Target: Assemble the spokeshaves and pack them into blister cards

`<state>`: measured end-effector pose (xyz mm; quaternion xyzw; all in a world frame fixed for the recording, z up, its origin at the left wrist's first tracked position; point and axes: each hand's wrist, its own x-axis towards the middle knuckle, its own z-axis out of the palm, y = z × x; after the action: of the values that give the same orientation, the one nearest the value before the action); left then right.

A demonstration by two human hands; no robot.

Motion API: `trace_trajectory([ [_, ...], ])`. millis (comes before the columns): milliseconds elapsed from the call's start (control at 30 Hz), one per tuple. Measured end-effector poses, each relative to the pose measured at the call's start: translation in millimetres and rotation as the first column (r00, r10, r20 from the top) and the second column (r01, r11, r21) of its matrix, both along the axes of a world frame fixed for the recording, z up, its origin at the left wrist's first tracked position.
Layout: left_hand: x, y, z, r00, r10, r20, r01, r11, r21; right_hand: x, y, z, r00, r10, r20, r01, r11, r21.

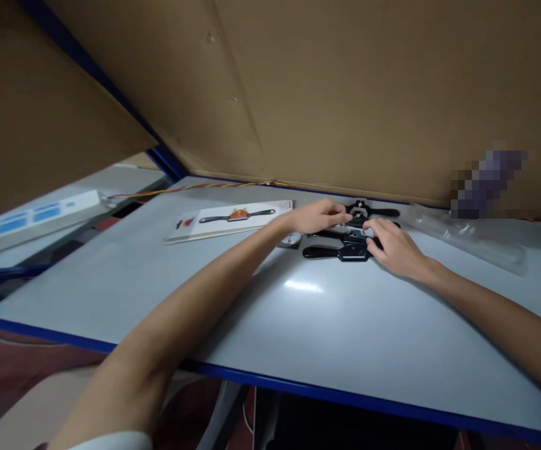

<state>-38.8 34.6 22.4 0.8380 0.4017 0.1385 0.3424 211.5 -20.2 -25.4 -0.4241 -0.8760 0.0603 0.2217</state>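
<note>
Several black two-handled tools lie together near the far edge of a pale grey table (261,312); the nearest one (333,252) lies crosswise, another (377,211) behind it. My left hand (319,215) reaches over from the left, its fingertips pinching at the middle of the tools. My right hand (394,247) rests on the right end of the nearest tool, fingers curled over its centre. Both hands touch the cluster; the exact grip is hidden by the fingers.
A white packaging card (230,220) printed with the same tool lies to the left. A clear plastic blister (470,234) lies to the right. Brown cardboard walls (345,94) stand behind and left. A twisted red-yellow wire (214,185) runs along the back edge. The table has a blue rim.
</note>
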Motion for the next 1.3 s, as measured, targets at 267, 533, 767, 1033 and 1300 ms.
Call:
trace_trajectory([
  [267,-80,33,21.9,0.830,0.063,-0.554,-0.098,0.995,-0.033,0,0,1.0,1.000,0.001,0.021,-0.001,1.000,-0.005],
  [533,-34,18,10.7,0.964,0.153,-0.216,-0.101,0.966,0.236,4,2,-1.5,1.000,0.022,0.010,-0.022,1.000,0.002],
  [767,19,3,-12.8,0.977,-0.121,-0.178,0.164,0.954,0.250,6,5,-0.9,0.992,0.117,-0.046,-0.117,0.993,0.001],
  [1033,4,7,10.9,0.993,-0.112,-0.028,0.115,0.976,0.184,3,2,-1.1,0.992,0.052,-0.112,-0.055,0.998,-0.025],
  [1300,-71,18,52.1,0.909,-0.089,-0.407,0.000,0.977,-0.215,3,2,-0.6,0.994,0.048,-0.099,-0.051,0.998,-0.024],
])
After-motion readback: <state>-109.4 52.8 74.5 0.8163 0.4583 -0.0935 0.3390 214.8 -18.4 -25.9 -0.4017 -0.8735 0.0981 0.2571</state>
